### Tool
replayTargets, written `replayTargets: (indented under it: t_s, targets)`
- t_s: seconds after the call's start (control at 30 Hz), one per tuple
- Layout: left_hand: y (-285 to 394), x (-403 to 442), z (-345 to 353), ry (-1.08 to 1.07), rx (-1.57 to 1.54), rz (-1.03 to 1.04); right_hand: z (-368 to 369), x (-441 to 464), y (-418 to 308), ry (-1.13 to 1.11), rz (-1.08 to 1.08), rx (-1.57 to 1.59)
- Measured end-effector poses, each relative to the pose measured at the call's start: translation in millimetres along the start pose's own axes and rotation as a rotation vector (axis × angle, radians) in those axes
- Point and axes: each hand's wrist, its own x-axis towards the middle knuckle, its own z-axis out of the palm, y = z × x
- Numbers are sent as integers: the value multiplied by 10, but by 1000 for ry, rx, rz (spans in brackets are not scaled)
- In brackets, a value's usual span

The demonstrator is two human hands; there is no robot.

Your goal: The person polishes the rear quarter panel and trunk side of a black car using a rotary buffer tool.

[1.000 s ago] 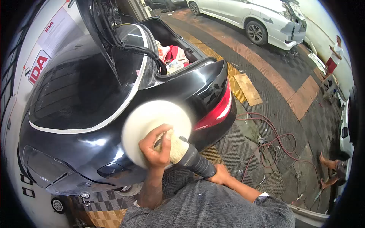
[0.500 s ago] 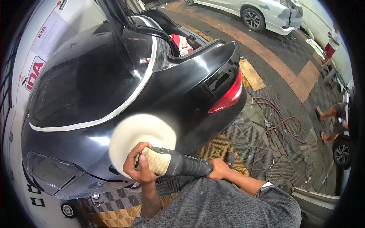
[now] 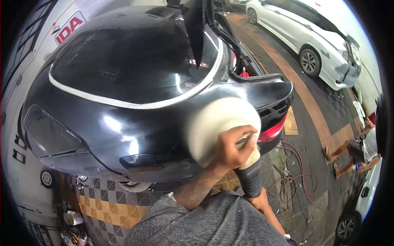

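My left hand [image 3: 233,148] is closed around the head of a polisher [image 3: 248,179], close above its round, pale pad. My right hand [image 3: 258,201] wraps the far end of the dark handle, near my body. The polishing pad [image 3: 205,133], blurred by spinning, lies against the glossy rear quarter panel of a black car [image 3: 164,127]. It sits between the rear window and the red tail light [image 3: 273,130]. White masking tape [image 3: 139,105] borders the window. Part of the pad is hidden behind my left hand.
The car's trunk is raised, with something red inside. A red hose [image 3: 301,176] lies coiled on the tiled floor to the right. A white car [image 3: 328,53] stands behind, and another person [image 3: 361,149] is at the right. A bucket [image 3: 74,217] stands lower left.
The polisher has moved along the panel towards the tail light, and its handle now points more steeply towards me. My view has shifted. Both hands keep their hold.
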Motion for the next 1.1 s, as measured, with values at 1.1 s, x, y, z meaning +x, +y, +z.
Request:
replayTargets:
  t_s: [1.1]
  targets:
    - [64,-982,-1217,213,-20,7,775,-4,6,-165,-198,-233]
